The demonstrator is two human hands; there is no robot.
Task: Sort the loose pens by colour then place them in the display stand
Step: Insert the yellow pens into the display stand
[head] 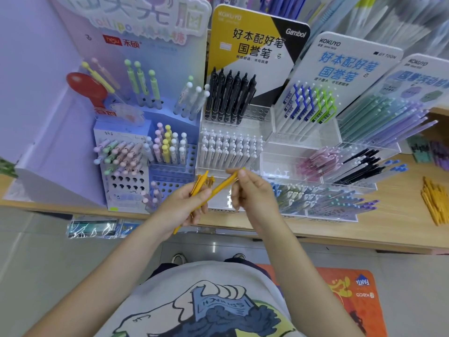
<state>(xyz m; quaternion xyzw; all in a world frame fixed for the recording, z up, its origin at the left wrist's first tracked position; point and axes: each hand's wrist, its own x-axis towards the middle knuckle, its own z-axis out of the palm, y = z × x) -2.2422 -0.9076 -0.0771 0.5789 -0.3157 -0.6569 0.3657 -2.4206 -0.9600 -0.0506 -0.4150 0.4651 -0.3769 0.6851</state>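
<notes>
Right now the left hand (187, 205) grips a small bunch of yellow plastic pens (202, 184), its fingers curled round them so they stay together as one colour group. The right hand (252, 193) pinches the top end of one more long yellow pen (222, 187) between thumb and fingertips, and that pen slants down across the left hand, so it looks like it is being added to the bunch or pulled out of it; I cannot tell which. Both hands hover just in front of the clear plastic display stand (267, 152), near its rows of white pens (228, 149), probably so the next slot is easy to reach. Black pens (230, 98) stand upright behind those. More loose yellow pens (435, 200) lie in a heap well apart, on the far right of the light wooden shelf (401, 229). A blue stand with round holes (170, 166) holds pastel pens on the left. Below, the floor is grey tile with an orange mat (352, 288) by the person's feet.
</notes>
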